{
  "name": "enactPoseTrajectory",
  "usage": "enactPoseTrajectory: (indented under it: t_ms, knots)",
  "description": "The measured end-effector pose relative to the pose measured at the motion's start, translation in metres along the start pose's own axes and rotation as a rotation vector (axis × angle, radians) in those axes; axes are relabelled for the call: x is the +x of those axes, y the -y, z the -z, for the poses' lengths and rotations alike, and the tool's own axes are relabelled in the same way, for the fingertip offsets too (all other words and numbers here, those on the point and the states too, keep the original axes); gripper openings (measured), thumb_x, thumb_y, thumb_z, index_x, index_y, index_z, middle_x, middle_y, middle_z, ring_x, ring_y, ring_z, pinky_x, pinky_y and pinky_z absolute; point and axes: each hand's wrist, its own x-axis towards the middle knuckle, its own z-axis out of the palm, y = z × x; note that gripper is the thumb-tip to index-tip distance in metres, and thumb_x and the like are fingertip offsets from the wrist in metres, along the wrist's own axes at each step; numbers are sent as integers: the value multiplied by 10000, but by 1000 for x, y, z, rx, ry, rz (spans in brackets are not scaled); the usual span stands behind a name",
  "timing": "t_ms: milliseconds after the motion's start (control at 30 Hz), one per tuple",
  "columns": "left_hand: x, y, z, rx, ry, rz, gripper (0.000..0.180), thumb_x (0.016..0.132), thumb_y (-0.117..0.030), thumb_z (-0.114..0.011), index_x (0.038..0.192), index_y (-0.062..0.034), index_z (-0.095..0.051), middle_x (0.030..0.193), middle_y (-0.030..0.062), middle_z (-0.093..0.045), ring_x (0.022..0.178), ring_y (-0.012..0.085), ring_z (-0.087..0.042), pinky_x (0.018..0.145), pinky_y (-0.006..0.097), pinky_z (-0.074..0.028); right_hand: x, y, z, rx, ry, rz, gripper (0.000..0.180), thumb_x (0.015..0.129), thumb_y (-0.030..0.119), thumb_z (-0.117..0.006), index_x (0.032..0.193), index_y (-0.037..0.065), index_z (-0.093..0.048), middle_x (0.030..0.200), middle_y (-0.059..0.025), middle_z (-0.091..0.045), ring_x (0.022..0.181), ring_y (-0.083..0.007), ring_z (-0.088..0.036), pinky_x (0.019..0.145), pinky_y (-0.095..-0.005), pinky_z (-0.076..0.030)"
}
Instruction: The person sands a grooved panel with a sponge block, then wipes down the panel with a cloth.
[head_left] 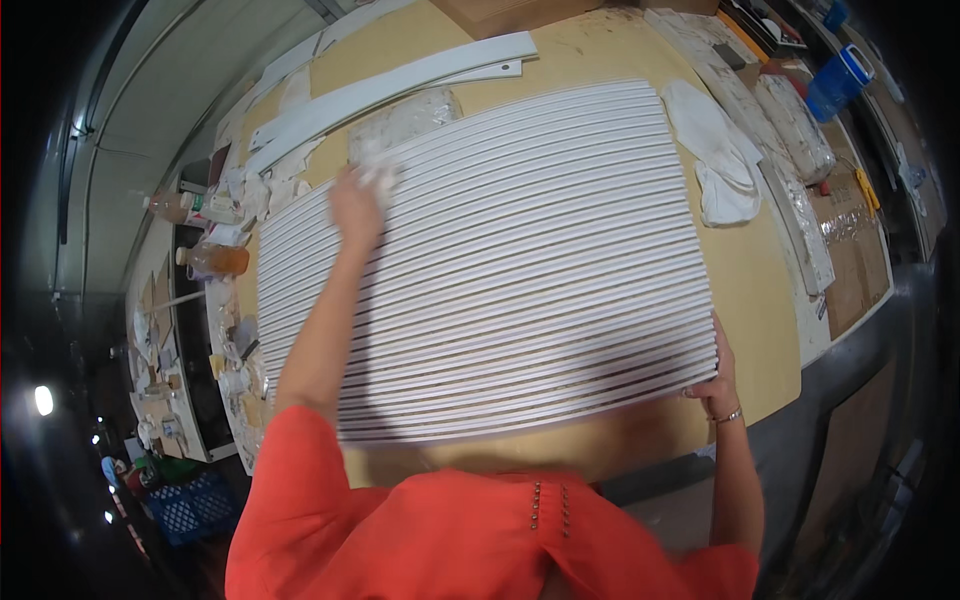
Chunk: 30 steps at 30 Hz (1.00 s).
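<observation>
A broad white ribbed panel lies across the worktable, its grooves running from left to right. Near its far left edge, my left hand presses a crumpled white cloth onto the ridges; both are somewhat blurred. My right hand grips the panel's near right corner, thumb on top and the other fingers partly hidden at the edge.
White strips and a plastic-wrapped bundle lie beyond the panel. White gloves rest right of it on the tan tabletop. Bottles stand at left, a blue jug at far right.
</observation>
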Motion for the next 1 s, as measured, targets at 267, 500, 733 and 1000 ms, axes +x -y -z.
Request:
enactPoseTrajectory:
  t_ms: [267,500,733,1000]
  knots:
    - [32,-331,-97,-620,339,-567,301,836,-150,-648,1110,-29,-616,1150,172,-617,1046,375,-577,993,487,-394,-4,-4,-7,-1,20,-32,1255,341,125,-732,1490,-41,-254,1367,-119,-501,1242,-256,-497,1083,-346,-364]
    - [67,-173,-59,-310,-47,-772,320,805,-102,-584,1102,-183,-675,1170,50,-638,1027,267,-576,941,434,-397,-3,-10,-2,48,12,-11,1250,357,114,-731,1497,-17,-233,1401,-123,-468,1272,-269,-476,1104,-382,-366]
    - [43,205,79,105,-93,-184,331,760,10,-529,1033,-37,-710,1036,168,-692,978,362,-647,880,411,-498,2,-9,10,59,47,-6,1255,342,90,-710,1496,-1,-227,1398,-113,-468,1271,-282,-479,1107,-397,-377]
    - [34,225,121,-202,20,91,297,913,-138,-546,1176,-38,-641,1145,188,-654,1074,358,-601,951,393,-448,-1,-10,-4,118,1,-96,1294,250,-6,-608,1496,3,-256,1403,-91,-482,1298,-267,-459,1128,-357,-332]
